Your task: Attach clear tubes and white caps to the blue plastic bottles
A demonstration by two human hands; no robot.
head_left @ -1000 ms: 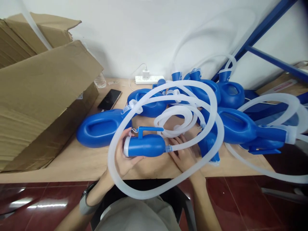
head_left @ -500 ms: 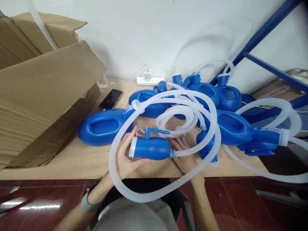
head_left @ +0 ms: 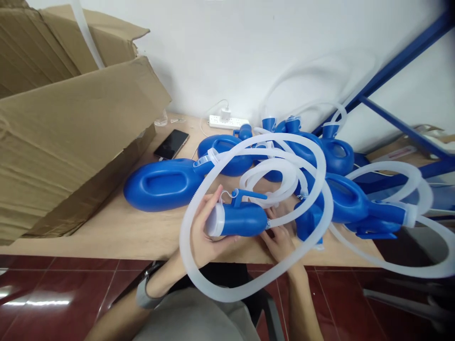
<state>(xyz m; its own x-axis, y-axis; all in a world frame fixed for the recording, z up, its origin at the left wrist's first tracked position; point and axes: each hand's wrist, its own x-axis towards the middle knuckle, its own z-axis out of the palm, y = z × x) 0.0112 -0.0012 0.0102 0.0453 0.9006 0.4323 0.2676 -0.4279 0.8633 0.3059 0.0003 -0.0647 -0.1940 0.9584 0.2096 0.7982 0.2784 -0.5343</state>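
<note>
My left hand (head_left: 204, 237) is closed around the white-capped end of a blue plastic cup (head_left: 245, 220) with a raised blue handle (head_left: 250, 194). A translucent corrugated hose (head_left: 327, 199) joins the cup's right end at a small metal clamp and loops over both forearms. My right hand (head_left: 282, 241) is just under that joint, fingers apart and stretched toward the cup; their tips are partly hidden behind it. Left of the cup, a blue urinal bottle (head_left: 163, 184) lies on its side. Coiled hose (head_left: 273, 175) rests behind the cup.
A large open cardboard box (head_left: 81, 132) stands at the left of the wooden table (head_left: 149, 237). Behind are a phone (head_left: 172, 144) and a power strip (head_left: 227, 122). Several blue bottles with hoses, one bottle (head_left: 346, 196) nearest, crowd the right, beside a blue metal frame (head_left: 394, 61).
The view has shifted, so most things appear farther right. The cup's white-capped end has turned more toward me, still in my left hand. My right hand remains close to the hose joint.
</note>
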